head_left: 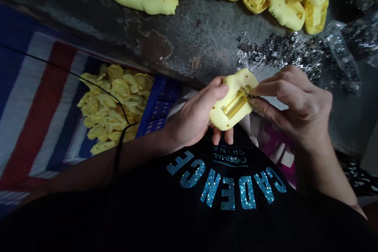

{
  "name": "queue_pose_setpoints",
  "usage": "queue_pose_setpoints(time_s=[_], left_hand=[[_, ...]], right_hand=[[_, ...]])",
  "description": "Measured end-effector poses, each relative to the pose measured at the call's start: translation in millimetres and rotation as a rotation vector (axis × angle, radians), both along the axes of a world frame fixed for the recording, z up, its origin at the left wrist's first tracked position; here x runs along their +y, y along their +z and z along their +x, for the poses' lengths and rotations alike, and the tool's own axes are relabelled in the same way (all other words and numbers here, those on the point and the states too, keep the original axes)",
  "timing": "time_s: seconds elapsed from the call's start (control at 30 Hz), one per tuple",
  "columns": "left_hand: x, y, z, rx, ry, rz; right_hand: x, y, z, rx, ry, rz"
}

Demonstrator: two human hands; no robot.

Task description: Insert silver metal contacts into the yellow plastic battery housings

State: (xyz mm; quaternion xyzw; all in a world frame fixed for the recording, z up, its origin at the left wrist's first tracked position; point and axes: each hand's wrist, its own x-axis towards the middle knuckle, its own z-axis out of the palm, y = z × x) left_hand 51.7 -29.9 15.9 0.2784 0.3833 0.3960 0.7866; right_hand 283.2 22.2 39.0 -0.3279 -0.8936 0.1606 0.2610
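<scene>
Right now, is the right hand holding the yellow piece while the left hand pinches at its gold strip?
No, swapped: the head view shows the left hand holding the yellow piece, and the right hand pinching at its gold strip.

The word "CADENCE" is spelled out in blue-green rhinestones across a black T-shirt (227, 189), worn by the person and seen upside down, just below the left hand (191, 116) and right hand (298, 106). Nearer the hands, "ORIGINAL CHINA" is printed in small pale letters, with a thin line beneath.
</scene>
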Motion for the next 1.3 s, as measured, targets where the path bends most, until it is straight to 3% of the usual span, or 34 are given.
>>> queue_pose_setpoints(time_s=[0.27,0.47,0.6,0.8,0.9,1.03,1.17,1.3], left_hand=[[-1,1.5,5,0.005,0.014,-0.003],[-1,-0.7,5,-0.008,0.011,0.002],[0,-2.6,4,-0.022,0.025,0.005],[0,-3.4,3,0.002,0.012,0.0],[-2,-4.8,2,0.067,0.037,0.099],[-7,-2.1,2,0.195,0.061,0.267],[-8,-0.3,7,0.358,0.022,0.395],[-4,-9.8,15,0.499,-0.024,0.662]], right_hand=[[-6,5.7,0,-0.108,0.007,0.069],[-7,6.1,-4,-0.145,0.076,0.227],[-14,4.8,-5,-0.152,0.055,0.209],[-21,-6.9,2,0.083,-0.131,0.09],[-13,-17.3,5,0.188,-0.238,-0.132],[1,-25.7,6,0.276,-0.194,-0.445],[7,-27.9,8,0.317,-0.174,-0.491],[8,-40.9,10,0.393,-0.15,-0.524]])
